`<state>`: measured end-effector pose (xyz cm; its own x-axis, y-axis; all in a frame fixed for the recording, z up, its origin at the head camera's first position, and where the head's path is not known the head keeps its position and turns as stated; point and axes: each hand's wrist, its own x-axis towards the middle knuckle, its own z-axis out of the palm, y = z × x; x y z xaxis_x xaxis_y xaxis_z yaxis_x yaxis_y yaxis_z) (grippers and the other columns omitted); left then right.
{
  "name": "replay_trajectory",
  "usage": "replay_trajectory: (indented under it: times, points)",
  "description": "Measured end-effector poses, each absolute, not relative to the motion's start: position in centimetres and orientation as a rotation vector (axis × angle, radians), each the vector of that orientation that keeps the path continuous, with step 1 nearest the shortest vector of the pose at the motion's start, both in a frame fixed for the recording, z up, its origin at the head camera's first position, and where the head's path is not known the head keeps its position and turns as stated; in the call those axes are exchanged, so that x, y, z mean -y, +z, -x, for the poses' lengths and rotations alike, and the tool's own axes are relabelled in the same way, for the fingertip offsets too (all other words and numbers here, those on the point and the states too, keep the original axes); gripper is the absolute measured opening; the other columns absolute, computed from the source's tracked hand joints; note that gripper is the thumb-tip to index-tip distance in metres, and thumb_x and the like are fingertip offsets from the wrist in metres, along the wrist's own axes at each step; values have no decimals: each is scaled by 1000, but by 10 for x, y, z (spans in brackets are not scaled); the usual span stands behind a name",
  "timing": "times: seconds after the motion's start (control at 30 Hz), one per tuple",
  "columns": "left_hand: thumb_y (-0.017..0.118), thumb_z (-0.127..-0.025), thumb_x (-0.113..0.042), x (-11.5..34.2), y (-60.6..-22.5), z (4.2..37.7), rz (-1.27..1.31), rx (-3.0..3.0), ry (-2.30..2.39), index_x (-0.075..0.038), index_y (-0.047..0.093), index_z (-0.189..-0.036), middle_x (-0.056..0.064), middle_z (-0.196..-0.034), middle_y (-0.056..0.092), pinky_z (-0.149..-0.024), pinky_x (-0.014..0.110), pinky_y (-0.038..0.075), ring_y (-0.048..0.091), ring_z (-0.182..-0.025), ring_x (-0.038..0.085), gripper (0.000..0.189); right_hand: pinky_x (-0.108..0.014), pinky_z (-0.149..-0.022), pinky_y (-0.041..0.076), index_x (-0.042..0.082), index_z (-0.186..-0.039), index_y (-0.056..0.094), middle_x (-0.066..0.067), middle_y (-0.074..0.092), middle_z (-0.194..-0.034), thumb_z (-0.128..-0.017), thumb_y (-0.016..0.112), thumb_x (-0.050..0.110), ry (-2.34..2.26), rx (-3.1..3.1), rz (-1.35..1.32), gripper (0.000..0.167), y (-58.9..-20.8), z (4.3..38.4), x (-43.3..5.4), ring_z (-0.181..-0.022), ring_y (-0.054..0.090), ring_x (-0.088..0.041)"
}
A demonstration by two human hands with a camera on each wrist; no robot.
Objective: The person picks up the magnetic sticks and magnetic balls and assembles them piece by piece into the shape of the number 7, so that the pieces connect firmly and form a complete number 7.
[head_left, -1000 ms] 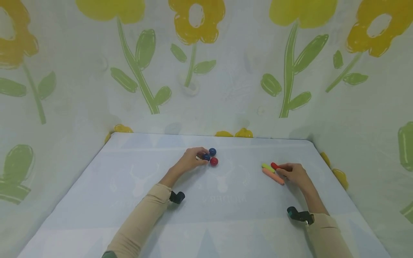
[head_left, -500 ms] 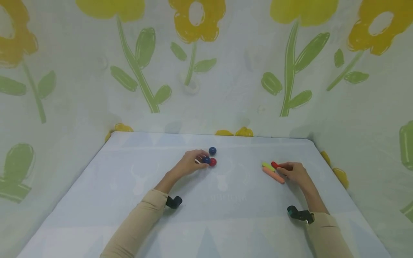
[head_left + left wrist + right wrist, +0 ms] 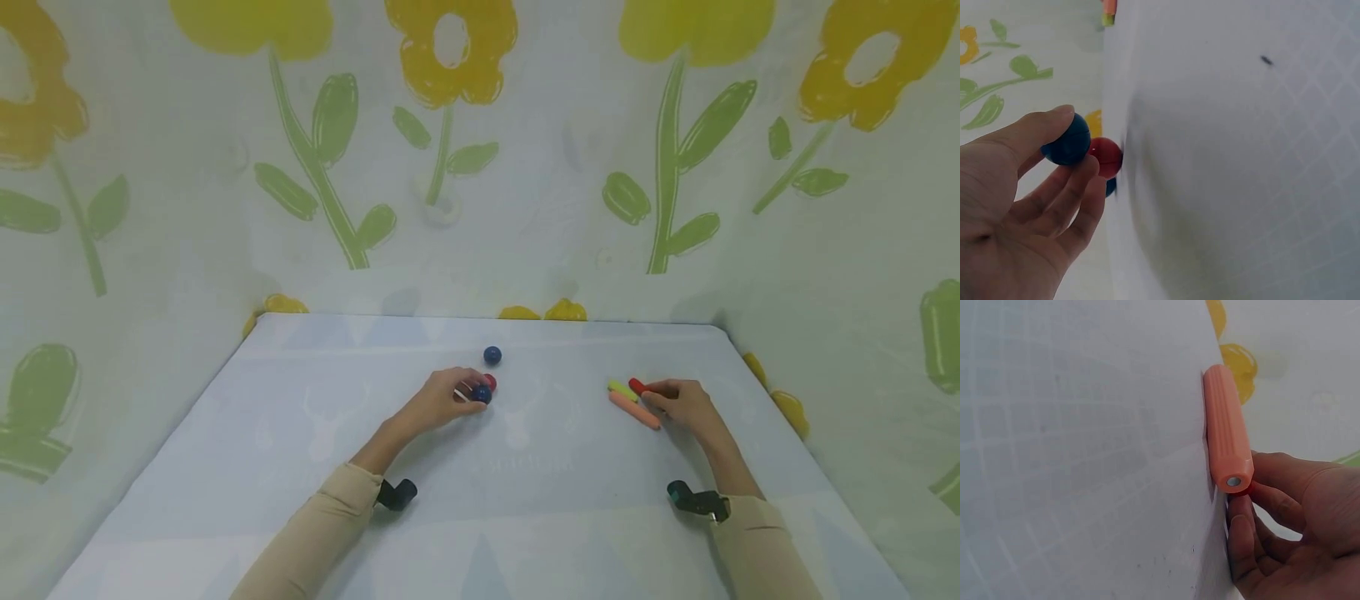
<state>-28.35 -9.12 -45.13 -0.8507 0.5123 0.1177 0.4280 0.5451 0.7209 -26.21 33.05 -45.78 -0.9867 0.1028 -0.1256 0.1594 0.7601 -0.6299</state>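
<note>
Sleeves: tan (image 3: pixel 322 517), one on each arm.
Left grip (image 3: pixel 435 402): I hold the near blue ball (image 3: pixel 482 394) with my thumb and fingers.
Right grip (image 3: pixel 686 404): I pinch the red stick (image 3: pixel 637 386) by one end.
Orange stick (image 3: pixel 634 410): on the white counter (image 3: pixel 525 483), just beside my right fingers.
Yellow-green stick (image 3: pixel 622 390): just behind the orange one.
Red ball (image 3: pixel 491 381): right behind my blue one; I can't tell if they touch.
Far blue ball (image 3: pixel 492 355): by itself, farther back.
Wall (image 3: pixel 555 167): big yellow flowers.
</note>
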Motion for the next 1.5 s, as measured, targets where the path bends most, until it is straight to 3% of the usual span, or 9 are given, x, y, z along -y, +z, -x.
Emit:
replay_trajectory:
  times: [0.73, 1.2, 1.5]
  points:
    - [77, -85, -16, 88, -460, 268, -958, -2582, 1150, -9, 66, -118, 4, -109, 71, -80, 21, 56, 65, -94, 14, 35, -25, -71, 46, -6, -123, 60, -26, 63, -114, -95, 64, 29, -1059, -2855, -248, 45, -457, 260, -329, -94, 55, -30]
    - [78, -84, -16, 87, -459, 262, -1023, -2587, 1127, -8, 68, -116, 3, -101, 71, -82, 32, 57, 63, -90, 16, 34, -25, -70, 47, -7, -124, 60, -27, 63, -114, -95, 64, 29, -1061, -2872, -232, 46, -457, 260, -327, -92, 55, -28]
    - [79, -83, -16, 86, -461, 262, -1011, -2589, 1129, -10, 68, -115, 2, -101, 71, -81, 29, 57, 63, -89, 16, 34, -24, -69, 46, -6, -125, 59, -26, 63, -113, -95, 64, 29, -1087, -2850, -252, 46, -456, 260, -328, -92, 55, -28]
